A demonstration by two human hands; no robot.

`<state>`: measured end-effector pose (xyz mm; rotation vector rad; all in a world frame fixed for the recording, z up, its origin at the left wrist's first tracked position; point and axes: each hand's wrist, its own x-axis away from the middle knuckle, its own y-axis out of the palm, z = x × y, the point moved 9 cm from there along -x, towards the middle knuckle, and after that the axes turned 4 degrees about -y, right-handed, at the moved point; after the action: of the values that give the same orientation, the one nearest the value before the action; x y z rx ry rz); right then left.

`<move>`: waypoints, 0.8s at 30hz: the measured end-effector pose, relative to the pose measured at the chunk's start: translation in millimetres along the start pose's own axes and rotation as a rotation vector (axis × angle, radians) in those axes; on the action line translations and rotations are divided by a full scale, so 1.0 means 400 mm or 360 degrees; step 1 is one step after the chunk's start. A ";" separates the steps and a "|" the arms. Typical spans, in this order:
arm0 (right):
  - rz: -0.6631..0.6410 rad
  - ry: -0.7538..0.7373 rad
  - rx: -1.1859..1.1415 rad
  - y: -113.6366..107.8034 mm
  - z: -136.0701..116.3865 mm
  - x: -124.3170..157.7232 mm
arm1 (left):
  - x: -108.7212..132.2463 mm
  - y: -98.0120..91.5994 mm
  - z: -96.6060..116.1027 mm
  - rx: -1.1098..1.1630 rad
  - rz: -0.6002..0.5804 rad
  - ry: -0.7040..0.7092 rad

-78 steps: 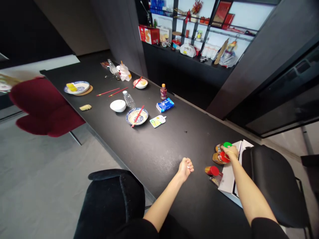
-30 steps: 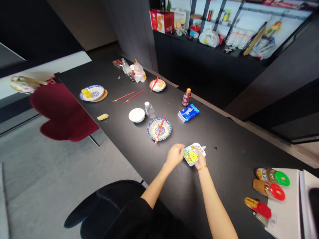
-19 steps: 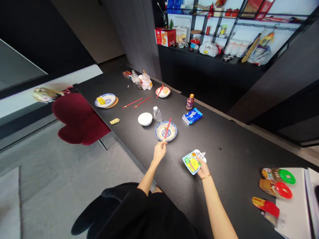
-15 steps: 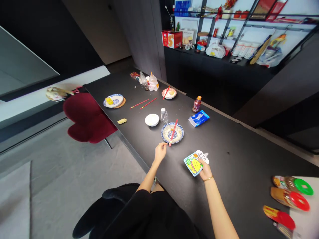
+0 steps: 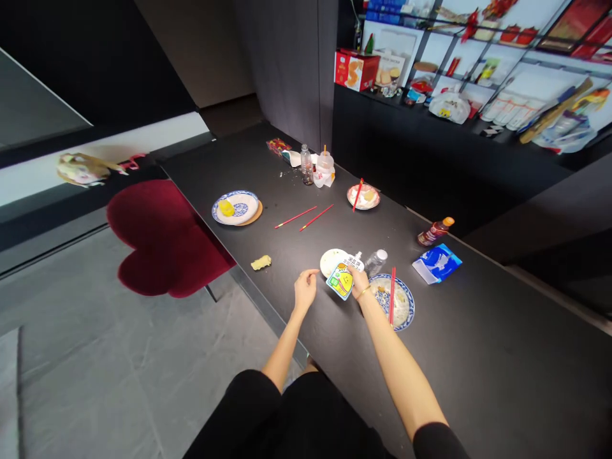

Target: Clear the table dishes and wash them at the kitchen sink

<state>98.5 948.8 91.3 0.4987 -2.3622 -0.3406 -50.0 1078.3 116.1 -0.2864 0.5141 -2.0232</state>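
My right hand (image 5: 357, 280) grips a colourful spouted drink pouch (image 5: 342, 278) and holds it above the black table (image 5: 478, 357), just in front of a small white bowl (image 5: 331, 259). My left hand (image 5: 305, 288) hovers close to the pouch's left side with its fingers loosely curled and nothing in them. A blue-patterned plate (image 5: 400, 302) with red chopsticks (image 5: 392, 294) across it lies right of my right wrist. A small clear water bottle (image 5: 377, 260) lies behind the pouch.
Further along the table lie a blue packet (image 5: 437, 262), a brown drink bottle (image 5: 434, 232), two loose red chopsticks (image 5: 306, 217), a plate with yellow food (image 5: 235, 207), a small dish (image 5: 363, 196) and a yellow scrap (image 5: 261, 262). A red chair (image 5: 162, 236) stands left. Shelves line the back wall.
I have moved left along the table, and my right hand has carried the pouch over to the white bowl. My left hand has left the chopsticks' end and come near the pouch.
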 end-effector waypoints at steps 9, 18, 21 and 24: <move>0.0107 0.0076 0.0534 0.048 0.005 -0.114 | -0.068 0.028 -0.062 0.0065 -0.0275 -0.0051; 0.0267 -0.0688 0.1496 0.068 -0.199 -0.083 | -0.112 -0.088 -0.057 -0.0288 -0.0100 0.0172; 0.0278 -0.1088 0.1787 0.110 -0.227 -0.033 | -0.162 -0.216 -0.139 -0.0723 0.0090 0.0094; 0.0428 -0.1212 0.1568 0.103 -0.202 0.006 | -0.231 -0.294 -0.230 -0.1127 0.0041 0.0035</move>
<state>140.7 975.8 166.7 0.5171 -3.1917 0.9796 -134.0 1230.7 91.6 -0.6747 1.2348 -1.7564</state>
